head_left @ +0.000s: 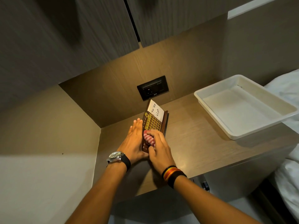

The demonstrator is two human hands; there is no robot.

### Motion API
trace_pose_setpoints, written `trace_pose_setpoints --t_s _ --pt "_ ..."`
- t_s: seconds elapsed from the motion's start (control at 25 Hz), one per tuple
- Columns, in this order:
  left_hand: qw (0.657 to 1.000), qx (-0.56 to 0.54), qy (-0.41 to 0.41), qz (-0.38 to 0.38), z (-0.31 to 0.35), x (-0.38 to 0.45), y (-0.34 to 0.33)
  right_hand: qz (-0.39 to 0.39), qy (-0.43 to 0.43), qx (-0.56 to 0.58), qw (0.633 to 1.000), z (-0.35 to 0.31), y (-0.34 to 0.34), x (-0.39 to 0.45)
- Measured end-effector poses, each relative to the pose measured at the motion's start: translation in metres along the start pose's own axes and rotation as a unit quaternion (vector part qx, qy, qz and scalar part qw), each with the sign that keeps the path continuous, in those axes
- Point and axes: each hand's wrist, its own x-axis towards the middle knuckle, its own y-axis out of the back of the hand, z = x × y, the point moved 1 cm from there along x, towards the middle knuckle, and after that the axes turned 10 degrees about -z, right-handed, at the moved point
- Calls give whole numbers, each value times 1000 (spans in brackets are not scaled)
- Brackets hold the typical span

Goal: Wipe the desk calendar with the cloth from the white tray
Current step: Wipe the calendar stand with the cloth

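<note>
I see the wooden tabletop [202,143] spread under both of my hands, set in a niche with a dark wall socket [152,87] beyond my fingertips. Up and to the right of my hands sits the white tray [210,101], well apart from them, showing only its bare floor. The desk calendar [153,123] stands between my hands, tilted back on its dark wooden base, its long axis running away from me toward the socket. At its far end a white note reads "To Do List" in handwriting; below it lies a gold grid of dates, with small numerals near my wrists too small to read surely. My left hand [134,139] lies open, fingers straight and together, palm pressed flat against the calendar's left edge; a wristwatch [115,156] rides its wrist. My right hand [159,147] is curled tight around the bunched red-and-white striped cloth [148,139], pressing it on the calendar's near face. Striped bands [173,174] circle that wrist.
</note>
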Motion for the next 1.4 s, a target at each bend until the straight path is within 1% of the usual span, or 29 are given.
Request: trace_pose_setpoints --t_s 0.16,0.2,0.24,0.32,0.36,0.4,0.52,0.68,0.72,0.8,0.84,0.88,1.0,1.04,1.08,1.16,1.2,1.24,1.32,1.4 --pt "999 -35 0 3 -1 -4 -1 -64 73 -45 994 2 -1 -33" --pt "999 -33 -2 4 1 -3 0 -59 72 -51 994 4 6 -32" --pt "1000 -27 -5 3 1 -3 1 -36 64 -49 996 3 13 -23" --pt "1000 -20 -9 4 4 -3 0 34 29 -31 999 -9 23 8" --pt "1000 -21 -8 5 4 -4 0 56 12 -28 998 -17 28 27" --pt "1000 -22 -7 5 5 -3 0 60 1 -30 998 -24 31 46" --pt "999 -36 -1 13 5 -3 -2 17 5 -73 997 -30 22 67" --pt "997 -64 -3 33 2 -5 -7 0 73 -116 991 -12 4 24" --pt "998 -61 -6 32 1 -4 -7 6 75 -118 990 -9 5 23" --pt "998 -49 -11 25 3 0 -5 33 47 -95 994 -11 8 30" --pt "999 -47 -10 22 3 1 -5 40 34 -80 995 -16 6 28" --pt "998 -50 -8 22 3 2 -5 37 40 -75 996 -18 3 20" --pt "997 -68 -11 22 1 -1 -5 -30 92 -100 990 -1 -2 -22" --pt "998 -61 -14 22 2 -1 -5 -34 91 -108 989 6 4 -24" --pt "998 -51 -16 20 3 1 -4 -21 75 -106 991 11 10 -16" --pt "999 -36 -18 17 5 4 -2 13 15 -75 997 5 12 2" --pt "999 -34 -15 18 6 4 -2 25 2 -67 997 -2 9 5" --pt "999 -33 -13 18 6 3 -2 26 8 -66 997 -7 5 2" --pt "999 -35 -18 21 4 4 -2 -3 41 -83 996 -1 -3 -20" --pt "999 -30 -30 24 2 4 -1 -45 44 -84 994 6 1 -43"
